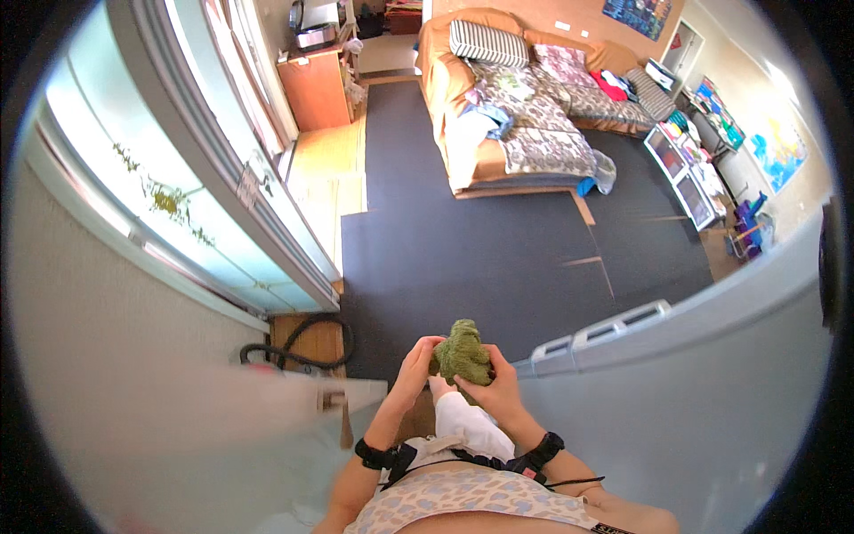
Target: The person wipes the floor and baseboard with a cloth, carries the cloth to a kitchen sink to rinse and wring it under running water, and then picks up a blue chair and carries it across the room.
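A bunched green cloth (pixel 463 357) is held up in front of my waist, between both hands. My left hand (pixel 420 364) grips its left side, with the fingers partly hidden behind the fabric. On the other side, my right hand (pixel 492 384) is closed on the cloth, its thumb lying across the front. Black bands circle both wrists. Below the cloth, a leg in white trousers (pixel 467 424) and part of a bare foot show.
I am in a doorway, between a white door (pixel 360 389) and a pale grey panel (pixel 667 400). A black hose (pixel 313 364) loops on the floor at the left. Dark mats (pixel 467 253) lead to a cloth-strewn sofa (pixel 514 180); a low cabinet (pixel 684 175) stands right.
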